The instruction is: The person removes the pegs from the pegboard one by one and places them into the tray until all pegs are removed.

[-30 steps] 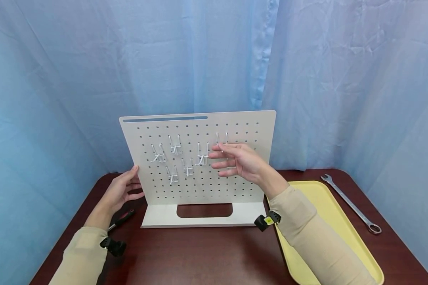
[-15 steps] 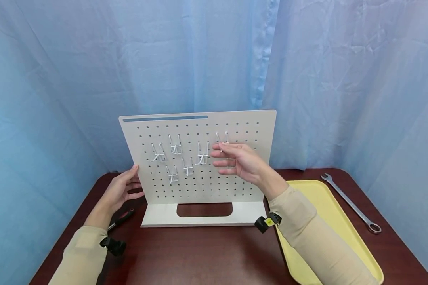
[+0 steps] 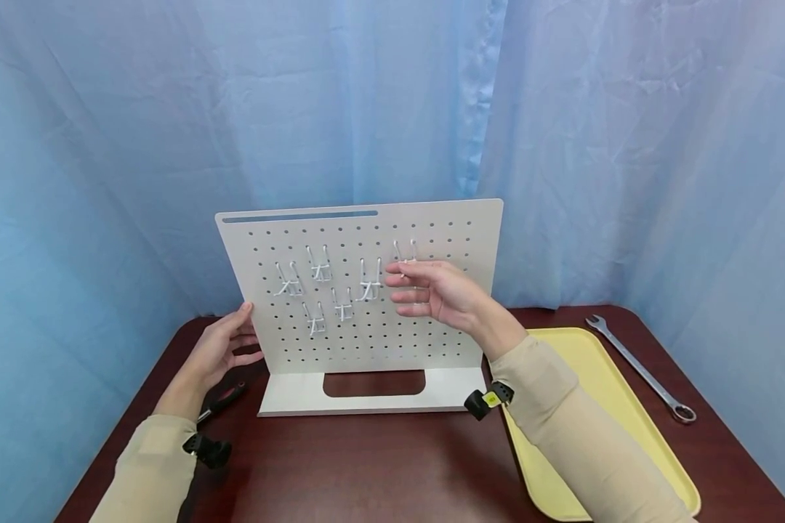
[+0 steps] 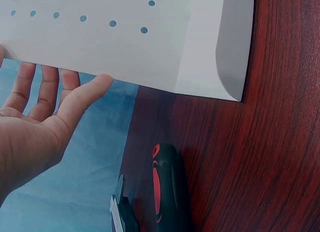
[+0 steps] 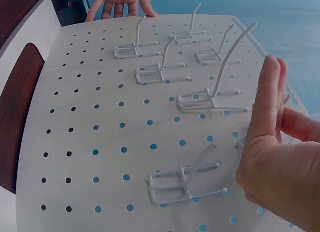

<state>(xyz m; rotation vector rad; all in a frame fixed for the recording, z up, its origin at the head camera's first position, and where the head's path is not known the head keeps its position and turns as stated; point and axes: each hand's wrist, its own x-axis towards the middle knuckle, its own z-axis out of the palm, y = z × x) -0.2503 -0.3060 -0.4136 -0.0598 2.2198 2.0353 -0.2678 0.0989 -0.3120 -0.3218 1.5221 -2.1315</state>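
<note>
A white pegboard (image 3: 373, 349) stands upright on its base, with several white wire hooks (image 3: 369, 282) set in its holes. My left hand (image 3: 219, 345) grips the board's left edge. Its thumb lies at the edge and the other fingers reach behind, as the left wrist view shows. In front of the board's right half, my right hand (image 3: 448, 294) has thumb and forefinger together at the prong of the upper right hook (image 3: 404, 250); the exact contact is partly hidden. Another double hook (image 5: 185, 184) sits below that hand in the right wrist view, mostly covered in the head view.
To the right lies a yellow tray (image 3: 589, 363) under my right forearm, with a large combination wrench (image 3: 641, 370) beyond it. Left of the board are a black-and-red handle (image 4: 170, 187) and a dark tool with a metal part (image 4: 120, 212). Blue curtains (image 3: 379, 102) surround the dark wood table (image 3: 366, 465).
The head view has shifted slightly. Both hands keep nearly the same places, the left at the board's edge and the right at the upper right hook.
</note>
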